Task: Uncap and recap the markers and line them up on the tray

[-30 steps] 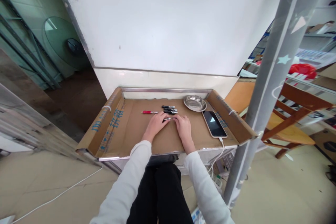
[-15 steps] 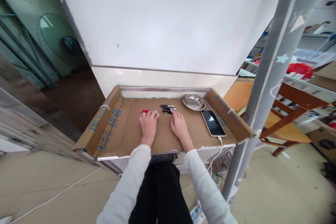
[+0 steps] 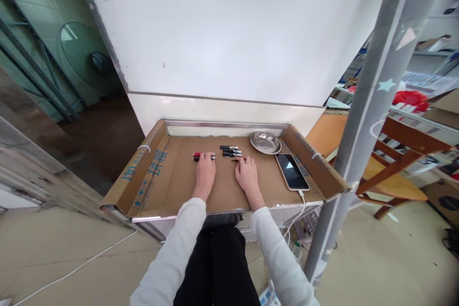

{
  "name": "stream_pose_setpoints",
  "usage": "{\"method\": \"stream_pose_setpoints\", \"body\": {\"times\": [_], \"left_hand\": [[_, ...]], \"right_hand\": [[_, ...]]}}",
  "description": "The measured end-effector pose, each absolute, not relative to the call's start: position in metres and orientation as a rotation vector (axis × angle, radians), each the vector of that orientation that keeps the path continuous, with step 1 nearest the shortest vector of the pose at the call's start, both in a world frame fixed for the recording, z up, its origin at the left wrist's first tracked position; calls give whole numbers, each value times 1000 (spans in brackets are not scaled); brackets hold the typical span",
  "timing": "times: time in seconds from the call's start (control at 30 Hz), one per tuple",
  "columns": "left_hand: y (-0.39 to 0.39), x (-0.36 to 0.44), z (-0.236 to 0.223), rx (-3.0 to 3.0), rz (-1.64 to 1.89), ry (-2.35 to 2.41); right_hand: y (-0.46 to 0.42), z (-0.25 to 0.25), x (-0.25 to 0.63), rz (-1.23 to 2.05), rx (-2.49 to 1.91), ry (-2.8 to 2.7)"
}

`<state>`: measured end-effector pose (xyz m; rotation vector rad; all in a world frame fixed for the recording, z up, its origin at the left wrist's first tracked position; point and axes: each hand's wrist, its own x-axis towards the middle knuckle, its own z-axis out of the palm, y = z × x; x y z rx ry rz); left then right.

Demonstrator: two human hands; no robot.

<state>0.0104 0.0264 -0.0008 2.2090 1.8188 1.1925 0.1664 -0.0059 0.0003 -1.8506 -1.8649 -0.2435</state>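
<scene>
My left hand (image 3: 205, 173) rests on the cardboard with its fingers closed over a black pen (image 3: 196, 158). Just behind that pen lies a red pen (image 3: 197, 154), partly hidden by the fingertips. My right hand (image 3: 246, 173) is closed on another dark pen (image 3: 234, 160), whose left end sticks out beside the thumb; its other end is hidden. Behind the right hand, several black pens (image 3: 231, 152) with clear parts lie side by side, pointing left to right.
A round steel dish (image 3: 266, 143) stands at the back right. In front of it lies a phone (image 3: 293, 172) with a white cable (image 3: 301, 196) plugged in. Folded cardboard (image 3: 158, 177) lines the tray and its raised sides. A grey pole (image 3: 369, 91) rises at the right.
A black pen now shows in front of the red one at my left hand. My right hand has drawn slightly back from the row of black pens, with a dark pen at its fingers.
</scene>
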Motion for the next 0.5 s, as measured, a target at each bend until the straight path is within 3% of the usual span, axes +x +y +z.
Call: {"method": "stream_pose_setpoints", "body": {"times": [0.33,0.5], "left_hand": [[29,24,1,2499,1032,1393],[40,36,-4,2506,1036,1424]], "right_hand": [[-3,-2,167,-317,-1872,-1836],[-2,-3,168,-314,-1881,-1826]]}}
